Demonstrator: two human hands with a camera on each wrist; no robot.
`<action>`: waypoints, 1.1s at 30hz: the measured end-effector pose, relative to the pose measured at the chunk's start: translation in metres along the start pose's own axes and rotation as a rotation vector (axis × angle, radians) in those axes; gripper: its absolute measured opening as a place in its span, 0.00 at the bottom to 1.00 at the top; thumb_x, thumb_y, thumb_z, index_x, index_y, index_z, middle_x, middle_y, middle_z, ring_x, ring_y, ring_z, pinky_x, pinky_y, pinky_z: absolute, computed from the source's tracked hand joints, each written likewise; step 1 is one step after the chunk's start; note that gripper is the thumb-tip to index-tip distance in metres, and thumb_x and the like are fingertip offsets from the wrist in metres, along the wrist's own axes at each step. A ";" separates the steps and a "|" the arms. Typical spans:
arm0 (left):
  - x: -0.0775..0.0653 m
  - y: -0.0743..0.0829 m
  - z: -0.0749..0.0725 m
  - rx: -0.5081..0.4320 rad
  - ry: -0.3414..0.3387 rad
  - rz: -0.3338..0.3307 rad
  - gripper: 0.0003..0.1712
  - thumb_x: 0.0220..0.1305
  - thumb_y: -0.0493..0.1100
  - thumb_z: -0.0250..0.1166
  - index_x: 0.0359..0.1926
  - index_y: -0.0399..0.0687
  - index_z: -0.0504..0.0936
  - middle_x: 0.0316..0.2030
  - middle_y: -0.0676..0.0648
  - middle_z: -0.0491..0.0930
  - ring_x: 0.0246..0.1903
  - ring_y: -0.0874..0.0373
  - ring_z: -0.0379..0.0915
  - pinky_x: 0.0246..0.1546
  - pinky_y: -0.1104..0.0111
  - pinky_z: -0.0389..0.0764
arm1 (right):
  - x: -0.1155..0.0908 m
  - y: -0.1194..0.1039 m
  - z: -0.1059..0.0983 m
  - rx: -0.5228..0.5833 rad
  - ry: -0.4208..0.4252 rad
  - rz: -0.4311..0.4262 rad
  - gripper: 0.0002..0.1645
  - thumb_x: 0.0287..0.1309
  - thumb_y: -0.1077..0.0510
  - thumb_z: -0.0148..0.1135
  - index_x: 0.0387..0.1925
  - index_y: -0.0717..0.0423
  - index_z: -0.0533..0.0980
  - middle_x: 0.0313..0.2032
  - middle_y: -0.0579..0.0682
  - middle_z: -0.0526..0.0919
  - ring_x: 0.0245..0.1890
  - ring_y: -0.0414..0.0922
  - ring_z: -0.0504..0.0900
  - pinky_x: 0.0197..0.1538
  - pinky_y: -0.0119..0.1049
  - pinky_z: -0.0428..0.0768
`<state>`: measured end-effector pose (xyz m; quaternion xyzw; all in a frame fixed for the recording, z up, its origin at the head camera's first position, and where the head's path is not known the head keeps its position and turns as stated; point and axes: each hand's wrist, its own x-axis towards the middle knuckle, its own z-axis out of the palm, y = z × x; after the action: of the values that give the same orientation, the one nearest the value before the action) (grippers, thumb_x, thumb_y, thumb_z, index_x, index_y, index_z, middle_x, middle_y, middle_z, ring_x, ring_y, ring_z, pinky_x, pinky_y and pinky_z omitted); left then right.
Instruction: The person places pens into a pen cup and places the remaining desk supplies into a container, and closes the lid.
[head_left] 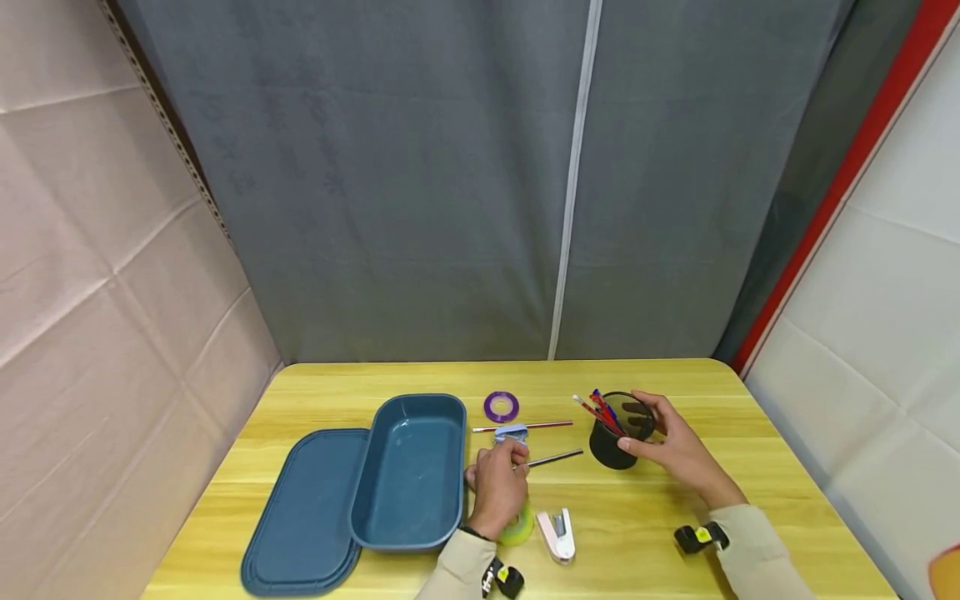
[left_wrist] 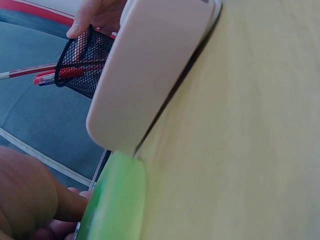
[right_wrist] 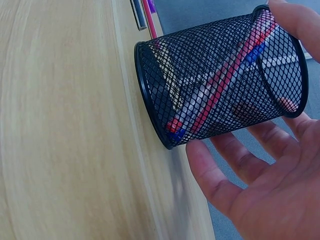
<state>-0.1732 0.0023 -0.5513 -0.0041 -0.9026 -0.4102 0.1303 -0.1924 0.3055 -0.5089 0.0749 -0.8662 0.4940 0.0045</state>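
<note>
My right hand (head_left: 675, 450) holds a black mesh pen cup (right_wrist: 220, 75), thumb and fingers at its rim and side. The cup leans to the left in the head view, with red and blue pens (head_left: 603, 412) and a striped pencil (left_wrist: 30, 71) sticking out. With its fingertips, my left hand (head_left: 501, 487) pinches the near end of a dark pencil (head_left: 557, 457) that lies slanted over the table. Just beyond those fingers is a small light blue item (head_left: 512, 432), partly hidden. A green tape roll (head_left: 517, 528) lies beneath the left wrist, beside a white stapler (head_left: 557, 536).
An open blue box (head_left: 408, 475) stands left of my left hand, its lid (head_left: 307, 517) lying against its left side. Farther back are a purple tape roll (head_left: 501, 407) and a red striped pencil (head_left: 551, 424). A grey curtain (head_left: 420, 183) hangs behind the wooden table (head_left: 637, 533).
</note>
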 end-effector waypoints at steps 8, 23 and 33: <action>-0.001 0.002 -0.003 -0.036 -0.039 -0.013 0.11 0.62 0.35 0.75 0.39 0.58 0.87 0.30 0.62 0.84 0.37 0.62 0.74 0.50 0.50 0.61 | 0.000 0.001 0.001 0.004 0.002 0.004 0.53 0.63 0.47 0.76 0.80 0.50 0.57 0.75 0.61 0.69 0.74 0.69 0.67 0.63 0.54 0.81; 0.004 0.006 -0.010 -0.177 -0.072 0.008 0.09 0.61 0.32 0.73 0.39 0.51 0.89 0.32 0.57 0.88 0.33 0.68 0.83 0.40 0.68 0.80 | 0.000 0.000 0.001 -0.006 0.008 0.008 0.53 0.63 0.46 0.76 0.80 0.50 0.57 0.76 0.63 0.67 0.74 0.72 0.65 0.70 0.73 0.69; 0.003 0.010 -0.013 -0.187 -0.082 0.003 0.15 0.55 0.28 0.70 0.40 0.50 0.89 0.35 0.54 0.89 0.35 0.65 0.84 0.41 0.69 0.82 | 0.000 -0.001 0.001 -0.001 0.006 0.002 0.53 0.64 0.47 0.76 0.80 0.50 0.57 0.76 0.62 0.67 0.75 0.71 0.65 0.67 0.68 0.75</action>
<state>-0.1722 -0.0014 -0.5347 -0.0345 -0.8649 -0.4921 0.0931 -0.1918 0.3041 -0.5088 0.0724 -0.8664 0.4940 0.0066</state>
